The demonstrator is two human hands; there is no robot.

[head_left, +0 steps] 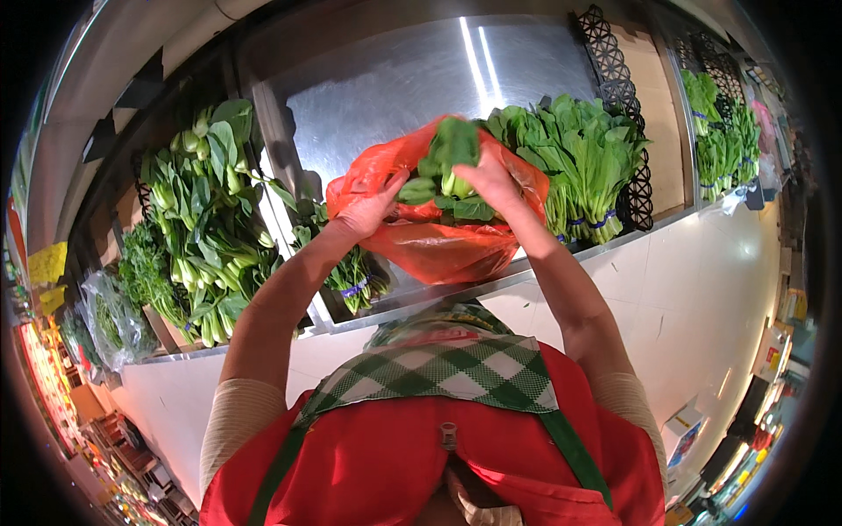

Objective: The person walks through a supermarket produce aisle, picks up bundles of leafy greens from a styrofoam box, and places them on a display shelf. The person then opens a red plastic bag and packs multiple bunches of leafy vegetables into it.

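Note:
An orange plastic bag hangs open over the steel display shelf. My left hand grips the bag's left rim and holds it open. My right hand is closed on a bunch of bok choy, its dark green leaves sticking up out of the bag's mouth. More greens lie inside the bag below the hand.
Tied bundles of leafy greens stand to the right of the bag. A heap of bok choy and a small bundle lie to the left, bagged greens further left. Black plastic dividers edge the shelf. White floor lies below.

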